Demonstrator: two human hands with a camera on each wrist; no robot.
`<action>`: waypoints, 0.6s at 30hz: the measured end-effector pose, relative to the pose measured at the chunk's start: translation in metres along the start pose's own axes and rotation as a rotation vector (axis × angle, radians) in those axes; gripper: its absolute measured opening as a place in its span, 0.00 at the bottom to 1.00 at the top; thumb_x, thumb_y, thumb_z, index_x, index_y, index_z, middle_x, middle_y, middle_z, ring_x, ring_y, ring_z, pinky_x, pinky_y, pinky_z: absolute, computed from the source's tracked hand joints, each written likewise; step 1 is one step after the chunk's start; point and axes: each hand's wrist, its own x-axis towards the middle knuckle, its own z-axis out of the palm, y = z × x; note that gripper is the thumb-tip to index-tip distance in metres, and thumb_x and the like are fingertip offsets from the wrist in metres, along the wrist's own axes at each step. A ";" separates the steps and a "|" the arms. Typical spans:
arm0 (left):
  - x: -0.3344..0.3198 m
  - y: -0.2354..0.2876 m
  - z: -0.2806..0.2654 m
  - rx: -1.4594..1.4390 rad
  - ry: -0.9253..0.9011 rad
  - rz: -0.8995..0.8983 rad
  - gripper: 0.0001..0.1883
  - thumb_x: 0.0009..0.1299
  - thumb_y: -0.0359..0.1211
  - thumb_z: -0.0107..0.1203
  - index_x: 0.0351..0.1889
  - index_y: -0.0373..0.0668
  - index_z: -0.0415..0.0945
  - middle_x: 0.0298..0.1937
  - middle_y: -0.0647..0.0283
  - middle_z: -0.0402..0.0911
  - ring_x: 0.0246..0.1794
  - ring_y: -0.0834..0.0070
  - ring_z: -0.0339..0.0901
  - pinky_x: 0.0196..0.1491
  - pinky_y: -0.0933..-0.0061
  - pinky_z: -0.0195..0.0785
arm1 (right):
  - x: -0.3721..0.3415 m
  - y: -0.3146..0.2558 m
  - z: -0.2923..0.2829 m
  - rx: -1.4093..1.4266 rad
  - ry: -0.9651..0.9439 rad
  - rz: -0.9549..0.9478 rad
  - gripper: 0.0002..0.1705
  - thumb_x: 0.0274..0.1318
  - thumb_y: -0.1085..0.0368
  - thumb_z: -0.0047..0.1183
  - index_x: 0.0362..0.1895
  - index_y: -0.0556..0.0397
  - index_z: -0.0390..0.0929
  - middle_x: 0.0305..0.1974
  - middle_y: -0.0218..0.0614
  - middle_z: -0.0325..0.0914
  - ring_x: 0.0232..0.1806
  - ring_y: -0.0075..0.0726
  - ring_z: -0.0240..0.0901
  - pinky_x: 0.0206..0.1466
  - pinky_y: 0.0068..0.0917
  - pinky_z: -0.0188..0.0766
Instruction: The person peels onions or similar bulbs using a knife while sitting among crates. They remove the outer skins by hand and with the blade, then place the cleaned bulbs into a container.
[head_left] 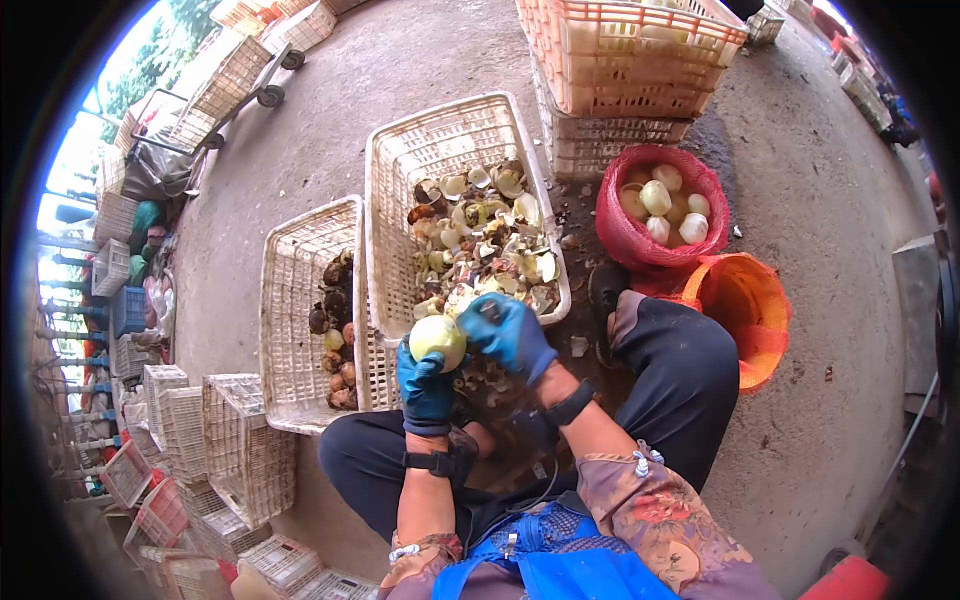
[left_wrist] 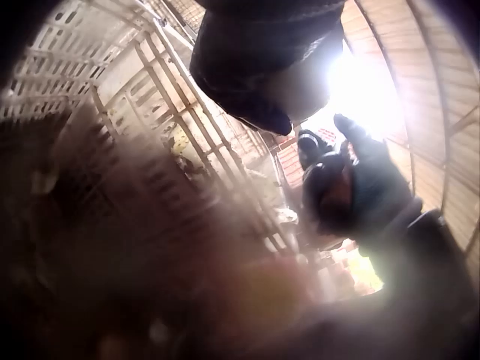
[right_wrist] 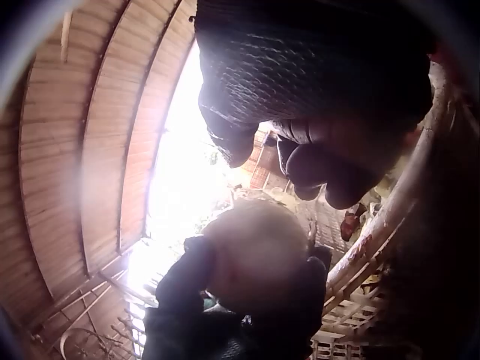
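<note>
In the head view my gloved left hand [head_left: 425, 388] grips a pale peeled onion [head_left: 438, 342] from below, over the near end of a large white crate [head_left: 392, 225]. Fingers and thumb wrap both sides of the onion [right_wrist: 255, 255] in the right wrist view. Close beside it, to the right, is my gloved right hand [head_left: 508, 337], slightly blurred. Its fingers curl into the palm while the thumb stands apart, and nothing shows between them. Onion skins and scraps [head_left: 490, 240] fill much of the large crate.
A smaller crate [head_left: 290, 300] with unpeeled onions [head_left: 340, 370] stands at the left. On the right are a pink mesh-lined container [head_left: 612, 215] of peeled onions [head_left: 656, 198] and an orange bag [head_left: 765, 330]. Stacked crates [head_left: 630, 75] rise behind; more crates [head_left: 245, 445] line the left.
</note>
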 end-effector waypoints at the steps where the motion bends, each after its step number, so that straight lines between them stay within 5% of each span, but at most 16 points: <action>1: 0.002 -0.004 -0.001 0.062 0.000 0.031 0.31 0.60 0.36 0.63 0.62 0.45 0.66 0.55 0.57 0.76 0.54 0.59 0.76 0.57 0.54 0.73 | -0.003 -0.007 0.005 -0.288 -0.017 -0.013 0.17 0.54 0.50 0.60 0.36 0.50 0.81 0.25 0.41 0.80 0.26 0.34 0.76 0.35 0.33 0.72; 3: 0.003 -0.009 -0.001 0.072 -0.006 0.048 0.32 0.59 0.38 0.63 0.62 0.43 0.66 0.53 0.57 0.77 0.53 0.59 0.76 0.56 0.59 0.73 | -0.007 -0.014 0.014 -0.764 0.103 -0.143 0.14 0.55 0.53 0.57 0.37 0.49 0.81 0.29 0.46 0.82 0.32 0.50 0.80 0.37 0.41 0.74; 5: 0.002 -0.010 0.000 -0.032 -0.014 0.025 0.32 0.59 0.39 0.64 0.61 0.40 0.66 0.52 0.57 0.78 0.53 0.60 0.76 0.56 0.63 0.73 | -0.002 -0.012 0.009 -0.778 0.134 -0.042 0.13 0.56 0.55 0.55 0.38 0.49 0.81 0.31 0.47 0.82 0.36 0.56 0.79 0.39 0.45 0.74; 7: -0.005 -0.017 -0.020 0.796 0.036 0.028 0.30 0.63 0.39 0.60 0.63 0.44 0.66 0.56 0.57 0.75 0.56 0.59 0.75 0.54 0.59 0.73 | 0.007 -0.001 0.000 -0.741 0.234 0.000 0.12 0.56 0.56 0.55 0.39 0.48 0.81 0.30 0.46 0.82 0.35 0.54 0.79 0.38 0.44 0.74; 9: -0.005 -0.019 -0.031 0.680 0.015 -0.062 0.29 0.65 0.40 0.58 0.64 0.46 0.66 0.58 0.58 0.74 0.57 0.59 0.74 0.54 0.58 0.73 | 0.016 0.017 -0.011 -0.654 0.396 -0.022 0.11 0.57 0.56 0.56 0.38 0.48 0.81 0.27 0.41 0.82 0.30 0.44 0.81 0.35 0.37 0.74; 10: -0.005 -0.008 -0.016 0.151 -0.035 -0.146 0.30 0.64 0.41 0.59 0.65 0.46 0.66 0.58 0.58 0.74 0.58 0.59 0.73 0.54 0.58 0.73 | 0.019 0.018 -0.015 -0.564 0.408 -0.030 0.11 0.57 0.56 0.57 0.37 0.49 0.81 0.25 0.39 0.81 0.27 0.39 0.80 0.35 0.35 0.73; 11: -0.006 -0.002 -0.008 -0.379 -0.085 -0.223 0.31 0.64 0.42 0.59 0.65 0.46 0.65 0.59 0.58 0.74 0.58 0.59 0.73 0.55 0.59 0.73 | 0.021 0.021 -0.013 -0.447 0.405 -0.075 0.13 0.57 0.55 0.57 0.38 0.50 0.81 0.27 0.43 0.81 0.30 0.44 0.80 0.36 0.38 0.74; 13: 0.001 -0.016 -0.021 0.085 -0.036 -0.059 0.32 0.64 0.41 0.60 0.66 0.47 0.65 0.59 0.57 0.74 0.59 0.58 0.72 0.56 0.57 0.72 | 0.021 0.010 -0.006 -0.215 0.404 -0.161 0.16 0.56 0.52 0.57 0.38 0.51 0.81 0.31 0.49 0.82 0.35 0.56 0.80 0.39 0.44 0.74; 15: 0.003 -0.024 -0.024 0.191 0.000 0.021 0.33 0.63 0.41 0.61 0.66 0.47 0.64 0.59 0.57 0.73 0.59 0.58 0.72 0.57 0.56 0.72 | 0.003 -0.021 -0.006 -0.480 0.192 0.020 0.21 0.54 0.46 0.59 0.39 0.51 0.81 0.32 0.48 0.82 0.37 0.53 0.81 0.40 0.41 0.75; 17: -0.003 -0.005 0.011 -0.055 0.024 0.013 0.35 0.62 0.41 0.62 0.67 0.48 0.63 0.58 0.58 0.74 0.60 0.59 0.72 0.57 0.57 0.72 | -0.005 -0.033 0.005 -0.669 0.026 0.055 0.22 0.53 0.45 0.59 0.38 0.50 0.82 0.32 0.47 0.82 0.37 0.53 0.81 0.40 0.41 0.75; 18: 0.000 -0.007 0.007 0.016 -0.002 0.044 0.35 0.61 0.41 0.62 0.67 0.48 0.63 0.58 0.59 0.74 0.60 0.60 0.72 0.58 0.56 0.71 | -0.006 -0.025 0.013 -0.708 0.099 -0.098 0.21 0.51 0.45 0.60 0.30 0.51 0.80 0.25 0.45 0.79 0.29 0.52 0.78 0.34 0.39 0.71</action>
